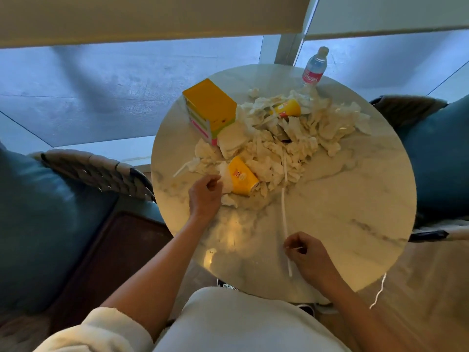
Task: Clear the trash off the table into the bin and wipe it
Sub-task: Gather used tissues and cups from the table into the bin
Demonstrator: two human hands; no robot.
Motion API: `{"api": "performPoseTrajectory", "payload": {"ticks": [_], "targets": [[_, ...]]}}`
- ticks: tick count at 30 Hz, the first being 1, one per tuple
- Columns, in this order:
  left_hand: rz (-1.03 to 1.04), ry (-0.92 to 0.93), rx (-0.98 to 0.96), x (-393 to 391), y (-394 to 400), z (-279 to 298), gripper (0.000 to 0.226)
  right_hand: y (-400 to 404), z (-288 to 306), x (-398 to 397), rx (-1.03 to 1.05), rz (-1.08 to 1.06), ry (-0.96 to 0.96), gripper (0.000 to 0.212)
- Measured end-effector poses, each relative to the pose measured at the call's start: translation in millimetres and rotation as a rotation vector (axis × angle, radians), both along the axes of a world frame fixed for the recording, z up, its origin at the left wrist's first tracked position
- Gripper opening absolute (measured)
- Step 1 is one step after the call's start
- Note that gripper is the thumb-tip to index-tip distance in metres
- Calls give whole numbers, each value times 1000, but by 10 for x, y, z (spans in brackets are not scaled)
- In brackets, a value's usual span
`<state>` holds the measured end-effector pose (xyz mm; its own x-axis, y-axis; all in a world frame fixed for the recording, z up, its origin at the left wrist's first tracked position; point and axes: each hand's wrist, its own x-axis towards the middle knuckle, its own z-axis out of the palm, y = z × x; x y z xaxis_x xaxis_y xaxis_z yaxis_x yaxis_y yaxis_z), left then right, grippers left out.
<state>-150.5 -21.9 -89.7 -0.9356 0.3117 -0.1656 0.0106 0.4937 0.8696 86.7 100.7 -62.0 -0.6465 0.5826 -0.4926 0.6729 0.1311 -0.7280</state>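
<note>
White straw (pixel 284 219) pinched in right hand (pixel 308 255) over marble table (pixel 355 199).

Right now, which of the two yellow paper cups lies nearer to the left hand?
The yellow cup on the near side of the tissue pile, lying on its side just beside the left hand. The other yellow cup lies farther back, near the water bottle.

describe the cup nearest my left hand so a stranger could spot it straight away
Start at the round marble table and find the heap of crumpled tissues across its middle. At the heap's near left edge, just beside the left hand, lies a yellow paper cup on its side. The other yellow cup lies at the far side, nearer the water bottle.
</note>
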Motion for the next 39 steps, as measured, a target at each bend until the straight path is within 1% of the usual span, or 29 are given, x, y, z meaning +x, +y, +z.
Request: {"api": "performPoseTrajectory", "payload": {"ticks": [5, 8, 11, 15, 20, 23, 25, 27, 30, 34, 37, 39], "targets": [[46, -106, 154, 414, -73, 413, 26, 51, -44, 324, 13, -62, -4, 18], [42, -167, 235, 773, -58, 663, 26, 134, -86, 524, -16, -155, -2, 26], [21, -263, 279, 1094, 28, 813, 22, 247, -82, 746, -2, -235, 9, 34], [-159, -361, 297, 1465, 248, 914, 26, 395, 48, 1091, -80, -410, 48, 29], [-375, -478, 252, 1975, 649, 902, 32, 567, 35, 1698, -35, -604, 107, 24], [-444, -571, 235, 2350, 943, 859, 34, 701, -63, 2150, 26, -671, 66, 25], [-481, -650, 234, 2650, 1137, 828, 32, 807, -149, 2468, 8, -724, 53, 26], [-525, -725, 197, 2961, 1313, 754, 30, 904, -230, 2765, -15, -777, 48, 27], [-598, -805, 67, 3400, 1548, 459, 32, 1059, -370, 3171, -31, -848, 51, 28], [-629, -839, -164, 3904, 1882, -167, 19, 1277, -634, 3568, -146, -820, 17, 23], [-579, -871, -264, 4183, 2146, -726, 22, 1416, -920, 3772, -181, -784, -41, 28], [-599, -857, -353, 4310, 2300, -1094, 25, 1497, -1097, 3880, -212, -758, -84, 30]]}}
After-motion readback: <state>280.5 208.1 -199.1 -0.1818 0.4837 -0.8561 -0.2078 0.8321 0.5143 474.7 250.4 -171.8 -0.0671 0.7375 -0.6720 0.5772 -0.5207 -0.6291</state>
